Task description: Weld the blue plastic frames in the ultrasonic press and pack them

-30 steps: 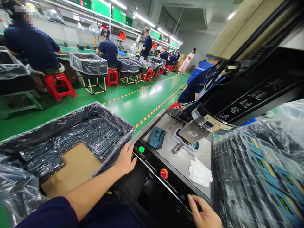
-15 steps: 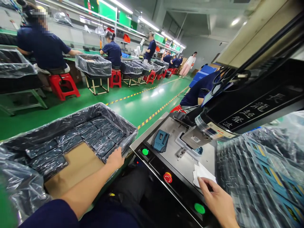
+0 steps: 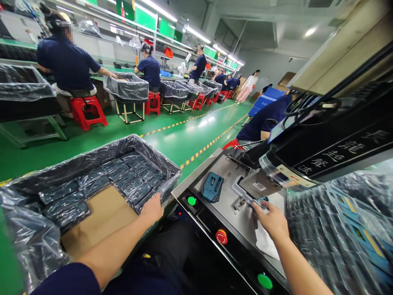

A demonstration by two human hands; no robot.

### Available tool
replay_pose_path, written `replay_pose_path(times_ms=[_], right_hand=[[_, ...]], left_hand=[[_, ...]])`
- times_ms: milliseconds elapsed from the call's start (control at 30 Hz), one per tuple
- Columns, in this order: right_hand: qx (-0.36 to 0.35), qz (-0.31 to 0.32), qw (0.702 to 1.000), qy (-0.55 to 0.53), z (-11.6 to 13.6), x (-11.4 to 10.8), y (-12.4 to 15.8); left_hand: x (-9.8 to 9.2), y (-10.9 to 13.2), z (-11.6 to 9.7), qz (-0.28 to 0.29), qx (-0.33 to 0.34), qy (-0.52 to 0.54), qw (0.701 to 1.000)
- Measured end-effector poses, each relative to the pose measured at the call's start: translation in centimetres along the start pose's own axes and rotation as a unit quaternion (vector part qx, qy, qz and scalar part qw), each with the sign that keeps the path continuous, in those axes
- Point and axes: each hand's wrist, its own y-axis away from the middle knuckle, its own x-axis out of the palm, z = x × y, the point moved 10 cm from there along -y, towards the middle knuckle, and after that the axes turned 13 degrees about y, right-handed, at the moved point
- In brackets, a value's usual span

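Press station with two bare hands, clock directions being read from the stop button (image 3: pixel 221 236). At 12 o'clock the blue housing (image 3: pixel 211 187) is lying flat on the metal tabletop (image 3: pixel 225 206), apart from both hands. Between 1 and 2 the horn (image 3: pixel 259 186) is standing over the fixture (image 3: pixel 236 190), where a second blue part (image 3: pixel 263 199) is showing only as a sliver. The right hand (image 3: pixel 272 219), between 2 and 3, is hovering beside the horn, thumb and forefinger slightly parted; whether its grip is holding that part cannot be told. The left hand (image 3: pixel 152 209), between 9 and 10, is lying over the press-side rim of the bin (image 3: pixel 156 157), fingers loosely bent; whether its grip is holding one of the packs (image 3: pixel 136 189) cannot be made out.

Hazards, as judged: the right fingers are sitting close to the horn — a descent, perhaps triggered from the upper green button (image 3: pixel 192 200) and lower green button (image 3: pixel 265 281), could be pinching them. The cloth (image 3: pixel 266 241), at 3, could be snagging under the wrist and dragging into the fixture. A part seated askew could be cracking under pressure.
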Motion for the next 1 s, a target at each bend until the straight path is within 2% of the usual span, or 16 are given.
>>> replay_pose_path(times_ms=[233,433,600,667,833,1000], right_hand=[[0.012,-0.012,0.999,0.032,0.3,1.6,-2.1],[-0.019,-0.040,0.996,0.082,0.9,0.8,-2.7],[-0.048,0.000,0.996,0.076,1.2,0.7,-3.1],[-0.069,-0.002,0.994,0.082,1.6,0.4,-3.1],[-0.126,-0.087,0.983,0.105,2.9,-1.5,-2.2],[-0.164,-0.145,0.973,0.075,3.9,-3.7,0.9]], left_hand=[[-0.1,0.0,-0.1,-0.001,0.000,0.001,1.000],[0.0,0.0,-0.1,0.001,-0.001,0.005,1.000],[0.1,-0.1,-0.1,0.000,-0.003,0.004,1.000],[0.0,0.0,-0.1,0.000,-0.004,0.005,1.000],[-0.2,0.2,-0.1,0.002,-0.015,0.003,1.000],[-0.3,0.1,-0.2,0.000,-0.009,0.007,1.000]])
